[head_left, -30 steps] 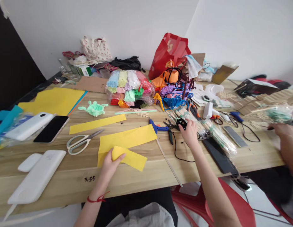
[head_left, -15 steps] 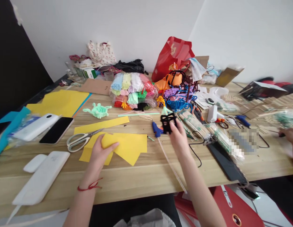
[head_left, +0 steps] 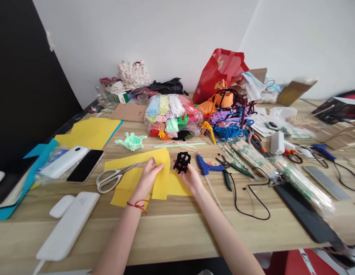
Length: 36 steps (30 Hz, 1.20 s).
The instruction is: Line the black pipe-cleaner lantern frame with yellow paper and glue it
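My left hand [head_left: 148, 175] pinches a piece of yellow paper [head_left: 161, 156], whose right end is raised and curves upward. More yellow paper pieces [head_left: 177, 185] lie beneath it on the wooden table. In my right hand [head_left: 191, 178] is a small black openwork frame [head_left: 182, 162], fuzzy-looking like bent pipe cleaners, held up just right of the raised paper. White-handled scissors [head_left: 110, 180] rest left of my left hand, their blades reaching over the paper. A blue glue gun [head_left: 208, 166] lies right of my right hand, a pale stick trailing from its rear.
Green-handled pliers [head_left: 234, 168] and a black cable [head_left: 250, 217] lie to the right, near bagged wooden sticks [head_left: 253, 154]. Behind are a mint-green fuzzy piece [head_left: 131, 141] and bagged pipe cleaners [head_left: 173, 114]. A phone [head_left: 85, 165] and white power bank [head_left: 68, 225] are left.
My right hand has brought the black frame leftward and lower, close to the paper. My left hand has shifted, and the yellow paper beside it now stands raised. The view has turned slightly.
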Motion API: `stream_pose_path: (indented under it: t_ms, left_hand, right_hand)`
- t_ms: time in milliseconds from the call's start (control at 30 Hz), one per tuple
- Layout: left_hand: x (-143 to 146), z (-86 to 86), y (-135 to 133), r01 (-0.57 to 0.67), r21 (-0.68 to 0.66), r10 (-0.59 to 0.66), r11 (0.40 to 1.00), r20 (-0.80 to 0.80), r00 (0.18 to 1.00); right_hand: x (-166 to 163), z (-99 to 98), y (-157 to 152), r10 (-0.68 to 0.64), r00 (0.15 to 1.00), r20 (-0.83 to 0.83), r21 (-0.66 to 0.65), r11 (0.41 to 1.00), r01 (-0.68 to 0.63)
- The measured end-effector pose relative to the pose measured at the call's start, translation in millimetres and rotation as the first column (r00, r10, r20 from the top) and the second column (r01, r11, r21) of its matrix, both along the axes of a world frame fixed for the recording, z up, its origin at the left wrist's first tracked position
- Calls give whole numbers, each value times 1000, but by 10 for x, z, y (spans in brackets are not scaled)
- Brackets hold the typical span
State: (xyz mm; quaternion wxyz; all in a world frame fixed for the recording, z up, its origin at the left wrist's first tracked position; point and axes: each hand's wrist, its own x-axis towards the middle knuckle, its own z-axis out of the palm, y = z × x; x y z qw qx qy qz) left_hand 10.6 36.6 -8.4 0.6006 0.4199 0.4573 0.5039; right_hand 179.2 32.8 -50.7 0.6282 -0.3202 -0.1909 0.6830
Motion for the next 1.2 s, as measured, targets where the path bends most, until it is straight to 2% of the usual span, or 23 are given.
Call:
stream_pose_path:
  t_ms: [200, 300, 367, 467, 533, 567, 633, 700, 867, 1033, 1200]
  left_hand:
    - [48, -173, 50, -102, 99, 103, 990, -7, 995]
    - [29, -227, 94, -218, 208, 228, 954, -28, 973]
    - [-7, -222, 101, -329, 320, 361, 888, -44, 932]
    - [-79, -157, 68, -471, 519, 581, 713, -62, 811]
    - [-110, -114, 28, -482, 629, 673, 610, -90, 734]
    - [-112, -103, 9, -455, 672, 691, 584, -117, 713]
    - [-81, -115, -17, -355, 729, 677, 585, -199, 708]
    - [-13, -165, -26, -226, 748, 621, 624, -299, 724]
    - [160, -310, -21, 42, 709, 447, 704, -489, 749]
    - [170, -294, -33, 161, 665, 336, 729, -553, 762]
    - [145, -272, -11, 165, 650, 281, 742, -525, 803]
  right_hand:
    - [-45, -17, 13, -94, 996, -2, 18, 995, 94]
    - [-40, -6, 13, -135, 991, 22, 14, 991, 135]
    - [-36, -9, 9, -160, 986, 49, 3, 987, 160]
    - [-37, -35, 8, -181, 979, 94, -10, 983, 183]
    - [-39, -65, 12, -183, 975, 123, -14, 983, 186]
    - [-40, -81, 13, -180, 974, 137, -14, 983, 184]
    - [-40, -114, 17, -169, 972, 166, -14, 985, 173]
    - [-40, -144, 19, -156, 968, 198, -14, 987, 162]
    - [-52, -199, 15, -151, 956, 252, -15, 987, 160]
    - [-58, -197, -10, -161, 951, 265, -23, 985, 173]
    - [-45, -103, -17, -151, 964, 218, -13, 987, 158]
